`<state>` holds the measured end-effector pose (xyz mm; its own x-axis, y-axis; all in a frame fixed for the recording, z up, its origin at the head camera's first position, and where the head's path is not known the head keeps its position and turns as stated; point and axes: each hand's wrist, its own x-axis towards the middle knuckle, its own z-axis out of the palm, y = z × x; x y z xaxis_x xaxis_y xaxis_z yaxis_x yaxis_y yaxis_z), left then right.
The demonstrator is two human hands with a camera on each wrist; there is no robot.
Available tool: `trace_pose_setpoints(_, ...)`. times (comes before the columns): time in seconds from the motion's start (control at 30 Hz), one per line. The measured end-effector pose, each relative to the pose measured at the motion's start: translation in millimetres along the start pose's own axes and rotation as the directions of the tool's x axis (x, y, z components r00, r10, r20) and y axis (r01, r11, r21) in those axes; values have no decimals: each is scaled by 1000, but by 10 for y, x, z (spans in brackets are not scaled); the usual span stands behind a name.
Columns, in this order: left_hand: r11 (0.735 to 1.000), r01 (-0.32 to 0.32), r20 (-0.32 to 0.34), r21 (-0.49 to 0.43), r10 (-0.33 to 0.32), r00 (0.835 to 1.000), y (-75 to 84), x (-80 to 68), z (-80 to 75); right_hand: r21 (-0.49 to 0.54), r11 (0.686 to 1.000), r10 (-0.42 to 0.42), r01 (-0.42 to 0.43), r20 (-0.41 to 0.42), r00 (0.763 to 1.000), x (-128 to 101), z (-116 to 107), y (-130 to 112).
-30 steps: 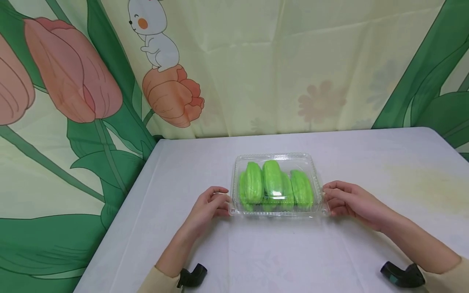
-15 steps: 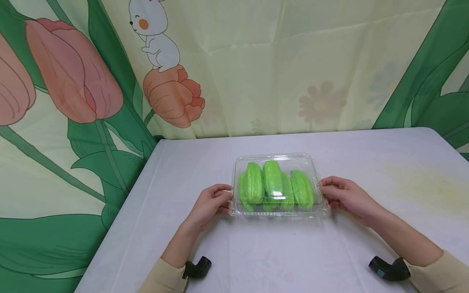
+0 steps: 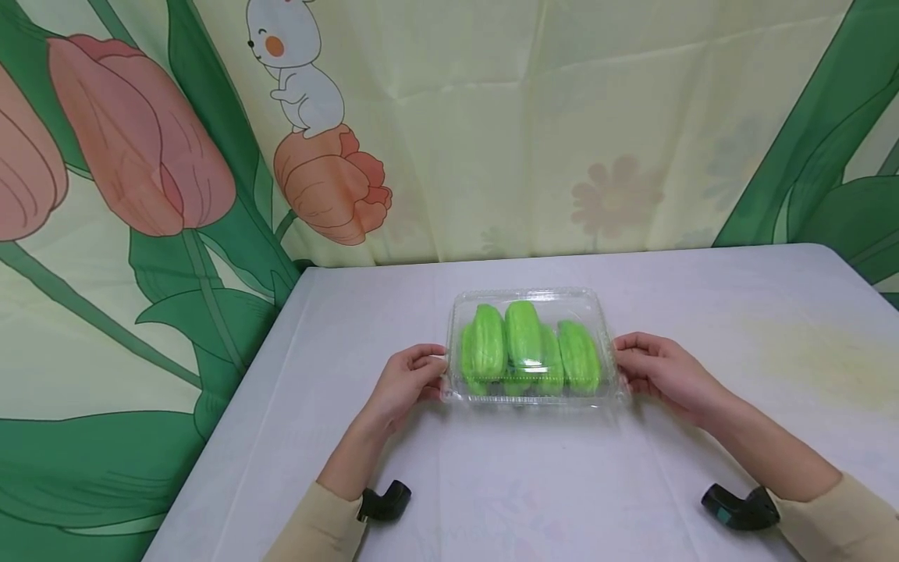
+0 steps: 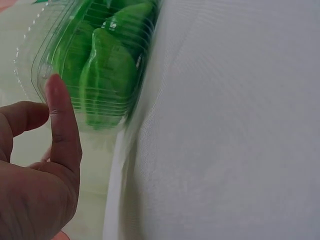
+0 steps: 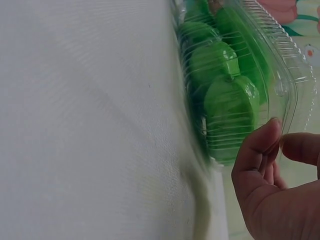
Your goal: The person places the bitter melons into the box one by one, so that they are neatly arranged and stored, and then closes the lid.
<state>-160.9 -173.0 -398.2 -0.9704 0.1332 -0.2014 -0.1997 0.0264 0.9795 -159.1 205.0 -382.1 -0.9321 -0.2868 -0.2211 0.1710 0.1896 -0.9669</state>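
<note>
- Clear plastic clamshell box (image 3: 534, 347) sits in the middle of the white table (image 3: 702, 312), lid down over it, a bit nearer the person's side than the back edge.
- Inside are green ridged gourds (image 3: 523, 347), chayote-looking, lying side by side. I count about four or five from the head view; a couple hide behind the others, so not 100% sure.
- Left hand (image 3: 406, 382) is on the box's left end, fingers curled in against the rim and side wall. In the left wrist view the thumb (image 4: 60, 117) sticks up right against the ribbed corner of the box (image 4: 90, 65).
- Right hand (image 3: 663, 373) mirrors it on the right end, fingers bent around the edge. In the right wrist view the thumb (image 5: 257, 145) and a finger sit at the rim of the box (image 5: 280, 65), pinching its lip as far as I can tell.
- So both hands grip the box between them, one per short side.
- Whether the box is resting on the table or just lifted off it, can't say from these angles.
- Beige sleeves on both arms, with a small black camera mount (image 3: 385, 501) at the left wrist and another one (image 3: 737, 507) at the right.
- Backdrop is a pale yellow curtain (image 3: 492, 133) with big pink tulips, green leaves and a little white cartoon bunny (image 3: 295, 66) sitting on an orange flower.
</note>
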Motion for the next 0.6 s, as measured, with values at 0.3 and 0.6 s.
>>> trace_pose_setpoints(0.3, 1000, 0, -36, 8, 0, 999, 63, 214, 38, -21, 1000, 17, -18, -49, 999, 192, -48, -67)
trace_pose_setpoints(0.6, 1000, 17, -57, -5, -18, 998, 126, 434, 57, -14, 1000, 18, -19, -63, 998, 373, -129, -103)
